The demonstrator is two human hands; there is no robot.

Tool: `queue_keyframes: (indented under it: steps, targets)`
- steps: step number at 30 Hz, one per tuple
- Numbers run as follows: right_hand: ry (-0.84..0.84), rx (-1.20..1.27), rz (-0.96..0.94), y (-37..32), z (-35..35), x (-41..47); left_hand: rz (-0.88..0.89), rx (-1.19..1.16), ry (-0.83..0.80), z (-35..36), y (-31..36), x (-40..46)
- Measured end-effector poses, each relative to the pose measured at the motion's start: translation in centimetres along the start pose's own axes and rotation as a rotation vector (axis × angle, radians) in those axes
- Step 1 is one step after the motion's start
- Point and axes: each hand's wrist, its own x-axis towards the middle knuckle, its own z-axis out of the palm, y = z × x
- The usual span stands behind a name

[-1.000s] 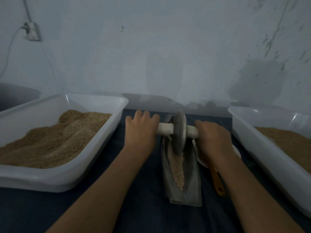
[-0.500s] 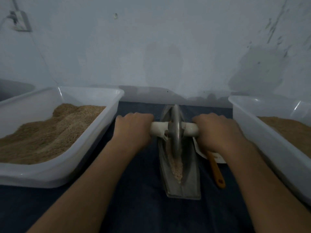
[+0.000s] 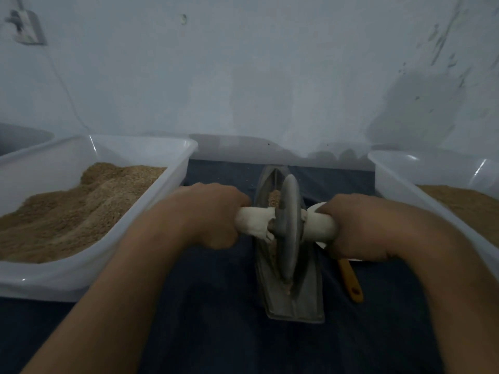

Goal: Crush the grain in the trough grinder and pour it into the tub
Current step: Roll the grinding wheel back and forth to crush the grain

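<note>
**A:** So what does the grinder actually look like here?

**B:** The trough grinder (image 3: 293, 298) is a long narrow metal boat, grey and dull, running away from the person on a dark blue worktop (image 3: 216, 333). A grey disc wheel (image 3: 289, 230) stands on edge in its groove, tipped a bit to one side, with a pale handle bar (image 3: 255, 221) through its middle. A little tan grain (image 3: 274, 197) shows in the trough just past the wheel, and a smear more at the near end.

**B:** Where's all that compared to the hands?

**A:** Dead centre between them. The left hand (image 3: 209, 214) is on the bar's left stub, the right hand (image 3: 359, 228) on the right stub, wheel and trough in the gap. The trough's near end pokes out closer to the person than either grip.

**B:** And the grip itself?

**A:** Both clamped tight round the bar, fingers curled under, knuckles up. Nothing loose.

**A:** Further out?

**B:** Outside the left grip there's a white tub (image 3: 172, 184) heaped with brown grain. Outside the right grip, a second white tub (image 3: 391, 179) with a flatter, finer-looking layer. Just under the right hand, an orange handle (image 3: 351, 282) sticks out toward the person, lying beside the trough, with a bit of something white at its far end, mostly hidden.
</note>
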Motion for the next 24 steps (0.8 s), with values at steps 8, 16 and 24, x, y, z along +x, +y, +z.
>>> queue_keyframes:
  steps: [8,16,24]
  targets:
    - [0.606,-0.139,0.131,-1.0,3.0,3.6,-0.157,0.125,0.552,4.0,0.7,3.7]
    - [0.018,-0.024,-0.034,0.1,-0.2,-0.7,0.024,-0.001,-0.063,-0.5,-0.2,-0.4]
    - [0.425,-0.142,0.089,-0.9,1.6,2.5,-0.132,0.101,0.288,2.3,0.6,2.3]
